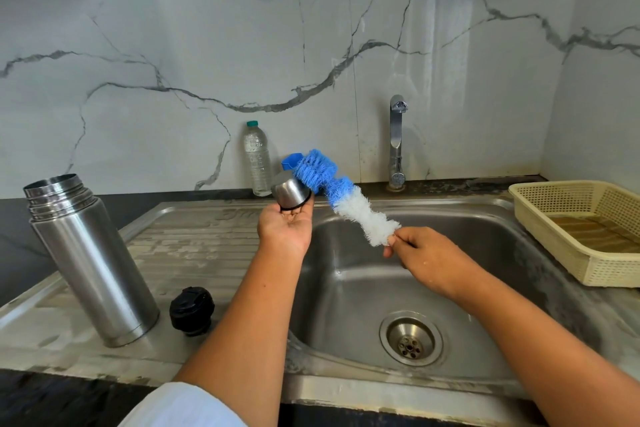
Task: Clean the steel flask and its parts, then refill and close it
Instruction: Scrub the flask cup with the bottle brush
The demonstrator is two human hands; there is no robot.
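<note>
Over the sink (485, 253), left hand (285, 229) holding steel cup (291, 191), right hand (429, 262) pinching brush (341, 192), handle hidden.

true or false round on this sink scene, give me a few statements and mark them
1. The left hand holds the steel cup above the sink's edge. True.
2. The steel flask lies on its side in the basin. False: it stands on its base, open, on the drainboard.
3. The right hand holds the bottle brush at its white end. True.
4. The black stopper is fitted in the flask's mouth. False: it sits on the drainboard beside the flask.
5. Water streams from the tap. False: no stream shows.
</note>
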